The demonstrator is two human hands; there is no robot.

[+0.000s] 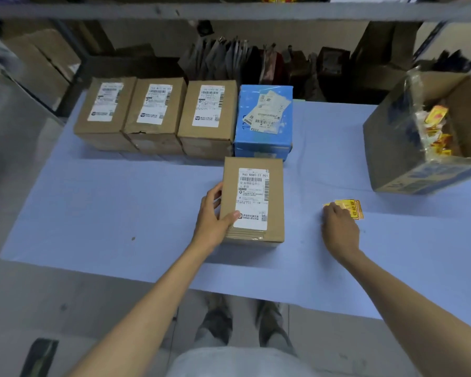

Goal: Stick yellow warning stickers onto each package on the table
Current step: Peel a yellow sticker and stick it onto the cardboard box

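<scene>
**Packages, five.** None shows a yellow sticker on top; by that, all five are left to do.
- Box, brown, white label: near centre of table, pulled out from the rest. Left hand grips its left edge, thumb on top.
- Brown boxes, three: back row, side by side, touching.
- Blue box: right end of the row, just behind the near box.

**Stickers**, yellow, small pile: flat on the table, right of the near box. Right hand rests on the pile's near edge, fingertips hidden; pinching or only touching, cannot tell.

**Other.**
- Carton, open, yellow packets inside: far right, well apart.
- Shelf behind, with bags.

Nothing lies between the pile and the box.
</scene>
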